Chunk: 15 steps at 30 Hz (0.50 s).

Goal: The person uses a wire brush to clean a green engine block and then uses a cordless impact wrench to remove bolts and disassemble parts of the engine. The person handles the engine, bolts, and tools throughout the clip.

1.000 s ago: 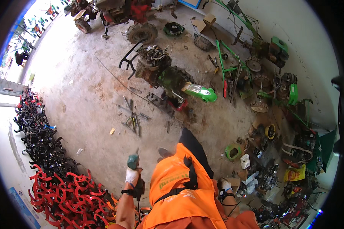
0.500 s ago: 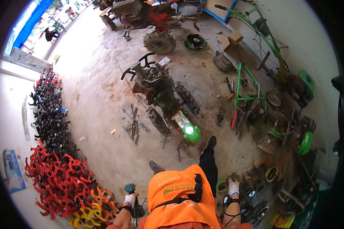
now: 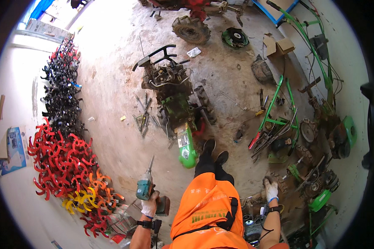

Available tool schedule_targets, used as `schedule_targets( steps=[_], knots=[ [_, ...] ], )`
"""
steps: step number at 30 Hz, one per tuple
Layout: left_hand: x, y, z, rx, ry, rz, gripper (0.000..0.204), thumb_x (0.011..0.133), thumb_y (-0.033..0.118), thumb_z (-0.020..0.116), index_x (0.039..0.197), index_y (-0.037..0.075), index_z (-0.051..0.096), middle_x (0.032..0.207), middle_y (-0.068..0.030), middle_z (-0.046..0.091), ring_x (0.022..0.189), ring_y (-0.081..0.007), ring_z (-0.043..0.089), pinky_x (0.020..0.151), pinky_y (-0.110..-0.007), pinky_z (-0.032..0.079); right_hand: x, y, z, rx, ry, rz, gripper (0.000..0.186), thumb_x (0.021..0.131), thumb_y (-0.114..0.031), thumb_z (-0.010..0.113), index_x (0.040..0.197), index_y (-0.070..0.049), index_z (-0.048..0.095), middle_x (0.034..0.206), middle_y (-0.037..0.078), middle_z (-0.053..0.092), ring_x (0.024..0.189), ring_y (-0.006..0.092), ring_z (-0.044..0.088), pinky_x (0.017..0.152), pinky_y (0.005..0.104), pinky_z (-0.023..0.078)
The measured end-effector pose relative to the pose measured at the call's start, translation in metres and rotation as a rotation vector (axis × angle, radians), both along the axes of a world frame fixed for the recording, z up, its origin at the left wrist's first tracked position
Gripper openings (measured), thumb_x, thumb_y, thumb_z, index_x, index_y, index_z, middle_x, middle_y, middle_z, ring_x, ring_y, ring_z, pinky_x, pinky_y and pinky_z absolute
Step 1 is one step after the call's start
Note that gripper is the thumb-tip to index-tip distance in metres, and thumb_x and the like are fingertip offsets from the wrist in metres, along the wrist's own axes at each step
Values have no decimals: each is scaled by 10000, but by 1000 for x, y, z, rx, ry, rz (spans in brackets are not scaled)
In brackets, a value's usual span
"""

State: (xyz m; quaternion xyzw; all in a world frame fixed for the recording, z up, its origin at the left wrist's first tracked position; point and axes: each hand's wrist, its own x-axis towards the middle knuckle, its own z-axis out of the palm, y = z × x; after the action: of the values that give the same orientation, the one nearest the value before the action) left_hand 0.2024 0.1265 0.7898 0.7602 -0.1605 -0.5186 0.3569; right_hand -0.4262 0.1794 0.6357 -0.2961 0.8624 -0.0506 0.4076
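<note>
My left hand (image 3: pixel 149 203), in a white glove, grips a teal cordless drill (image 3: pixel 144 189) with a long bit pointing away from me. Its dark battery sits beside my wrist. My right hand (image 3: pixel 271 189), also gloved, hangs over the floor at the right with its fingers loosely extended. I make out nothing in it, though its fingertips are small and greyish. Past my feet stands a partly dismantled walking tractor (image 3: pixel 170 99), its engine bare and a bright green cover (image 3: pixel 186 151) at the near end. Both hands are apart from it.
Left along the wall lie piles of red curved tiller blades (image 3: pixel 60 159) and black ones (image 3: pixel 62 95). Hand tools (image 3: pixel 143 114) lie left of the machine. On the right are a green frame (image 3: pixel 274 120) and greasy parts. Farther off are a wheel (image 3: pixel 191 30) and a cardboard box (image 3: pixel 278 45).
I have stepped closer to the green-covered machine, and my view has shifted. The drill in my left hand has come up and forward into fuller sight. My right hand has moved forward.
</note>
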Motion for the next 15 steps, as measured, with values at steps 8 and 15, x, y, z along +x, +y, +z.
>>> schedule_targets(
  steps=[8, 15],
  knots=[
    [-41, -70, 3, -65, 49, -116, 480, 992, 77, 729, 1448, 24, 589, 948, -30, 656, 716, -118, 560, 625, -305, 481, 3, -109, 10, -74, -224, -95, 467, 1064, -298, 659, 1397, 29, 676, 1330, 204, 738, 1203, 346, 708, 1058, 417, 547],
    [-67, -126, 15, -66, 143, -32, 424, 991, 66, 722, 1388, 11, 587, 928, -43, 659, 737, -135, 609, 636, -314, 516, 8, -200, 72, -65, -87, 44, 370, 1055, -206, 660, 1345, 18, 711, 1315, 179, 752, 1163, 314, 715, 1033, 416, 544]
  ],
)
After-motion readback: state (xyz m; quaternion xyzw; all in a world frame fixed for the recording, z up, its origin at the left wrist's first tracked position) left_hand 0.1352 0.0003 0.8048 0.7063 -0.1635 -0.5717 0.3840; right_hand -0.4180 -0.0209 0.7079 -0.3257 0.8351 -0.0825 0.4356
